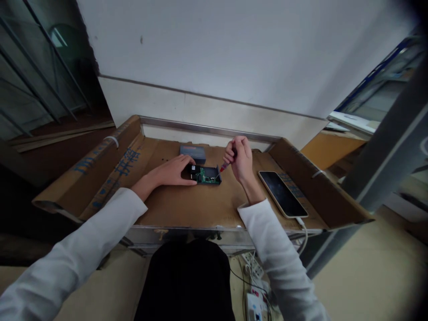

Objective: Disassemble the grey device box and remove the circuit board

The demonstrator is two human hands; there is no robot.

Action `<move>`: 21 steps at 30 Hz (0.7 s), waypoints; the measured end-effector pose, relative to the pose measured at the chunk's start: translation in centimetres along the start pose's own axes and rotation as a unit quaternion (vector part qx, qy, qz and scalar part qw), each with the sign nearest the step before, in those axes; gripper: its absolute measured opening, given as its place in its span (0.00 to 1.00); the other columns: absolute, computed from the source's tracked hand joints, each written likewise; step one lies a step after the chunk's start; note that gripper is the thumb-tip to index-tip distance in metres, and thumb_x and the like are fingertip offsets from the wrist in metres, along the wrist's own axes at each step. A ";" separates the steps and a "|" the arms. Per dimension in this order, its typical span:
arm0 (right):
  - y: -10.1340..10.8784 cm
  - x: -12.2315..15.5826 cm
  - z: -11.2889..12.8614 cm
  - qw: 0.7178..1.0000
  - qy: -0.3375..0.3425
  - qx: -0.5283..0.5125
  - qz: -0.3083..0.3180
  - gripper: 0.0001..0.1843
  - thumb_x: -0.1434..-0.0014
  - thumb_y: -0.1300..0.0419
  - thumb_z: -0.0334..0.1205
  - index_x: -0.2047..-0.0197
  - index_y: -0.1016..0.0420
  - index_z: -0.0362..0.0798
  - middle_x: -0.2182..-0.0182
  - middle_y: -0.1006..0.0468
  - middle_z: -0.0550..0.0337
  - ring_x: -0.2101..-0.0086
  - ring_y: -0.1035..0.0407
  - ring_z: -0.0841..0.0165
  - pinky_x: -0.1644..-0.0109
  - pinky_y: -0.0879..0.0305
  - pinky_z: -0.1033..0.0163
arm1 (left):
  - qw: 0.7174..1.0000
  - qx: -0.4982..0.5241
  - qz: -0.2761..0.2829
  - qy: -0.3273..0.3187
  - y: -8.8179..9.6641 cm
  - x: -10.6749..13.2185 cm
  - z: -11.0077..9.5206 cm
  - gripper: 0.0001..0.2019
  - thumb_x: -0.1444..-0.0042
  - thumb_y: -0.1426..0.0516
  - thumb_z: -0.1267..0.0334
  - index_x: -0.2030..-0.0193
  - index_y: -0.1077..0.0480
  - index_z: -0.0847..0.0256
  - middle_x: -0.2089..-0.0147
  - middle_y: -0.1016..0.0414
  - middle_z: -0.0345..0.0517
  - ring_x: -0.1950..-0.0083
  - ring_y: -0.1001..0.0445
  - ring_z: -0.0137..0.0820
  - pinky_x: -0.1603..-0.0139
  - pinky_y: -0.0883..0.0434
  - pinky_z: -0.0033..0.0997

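A small dark case with a green circuit board (206, 175) in it lies on the cardboard-covered bench. My left hand (174, 170) grips the left end of this case, thumb on the near side and fingers on the far side. In my closed right hand (241, 158) is a screwdriver (224, 166) with a red and dark handle. Its thin shaft slants down to the left, and the tip is at the right part of the board. Whether the tip touches a screw is too small to tell. Just behind the case lies a dark grey box (193, 154).
A phone (283, 194) with a white charging cable (303, 234) lies to the right on the cardboard (187, 209). Folded cardboard sides rise at left and right, and a white wall (214, 53) stands behind. Power strips (254, 307) and cables are on the floor below.
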State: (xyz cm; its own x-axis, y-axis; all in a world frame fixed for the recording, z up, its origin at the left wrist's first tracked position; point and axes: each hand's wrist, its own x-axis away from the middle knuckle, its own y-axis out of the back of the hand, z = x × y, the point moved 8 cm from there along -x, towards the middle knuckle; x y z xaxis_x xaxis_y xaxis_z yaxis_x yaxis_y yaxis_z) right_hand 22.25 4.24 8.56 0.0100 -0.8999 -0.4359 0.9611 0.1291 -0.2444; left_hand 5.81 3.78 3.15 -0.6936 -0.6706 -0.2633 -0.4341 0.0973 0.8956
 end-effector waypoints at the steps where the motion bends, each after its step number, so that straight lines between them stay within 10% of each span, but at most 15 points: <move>1: -0.3 0.1 0.0 1.000 -0.001 -0.007 0.004 0.16 0.41 0.43 0.51 0.69 0.46 0.52 0.82 0.45 0.72 0.83 0.51 0.78 0.79 0.51 0.70 | 1.000 0.000 -0.001 -0.001 0.0 0.0 0.0 0.28 0.50 0.43 0.42 0.50 0.39 0.60 0.51 0.33 0.53 0.49 0.33 0.44 0.47 0.36 0.43; 13: 0.4 0.0 -0.7 0.998 0.030 0.057 -0.005 0.14 0.49 0.36 0.51 0.70 0.30 0.49 0.75 0.27 0.64 0.71 0.31 0.73 0.67 0.35 0.66 | 1.000 0.008 0.001 0.008 0.1 0.1 0.1 0.28 0.50 0.43 0.42 0.50 0.39 0.60 0.50 0.33 0.52 0.51 0.32 0.43 0.51 0.36 0.40; 21: -0.9 0.1 -0.9 0.997 -0.028 0.031 0.071 0.20 0.44 0.42 0.54 0.54 0.25 0.51 0.74 0.29 0.64 0.70 0.32 0.73 0.64 0.35 0.65 | 1.000 0.010 0.000 0.004 0.1 0.1 0.0 0.29 0.51 0.43 0.41 0.50 0.38 0.61 0.50 0.33 0.53 0.50 0.33 0.44 0.49 0.36 0.41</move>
State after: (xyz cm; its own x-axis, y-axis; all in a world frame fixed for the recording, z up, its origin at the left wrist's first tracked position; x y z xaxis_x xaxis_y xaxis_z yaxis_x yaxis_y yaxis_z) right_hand 21.17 4.41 7.90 0.1610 -0.8965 -0.4127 0.9642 0.2321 -0.1281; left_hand 5.68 3.77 3.23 -0.6893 -0.6761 -0.2601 -0.4447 0.1115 0.8887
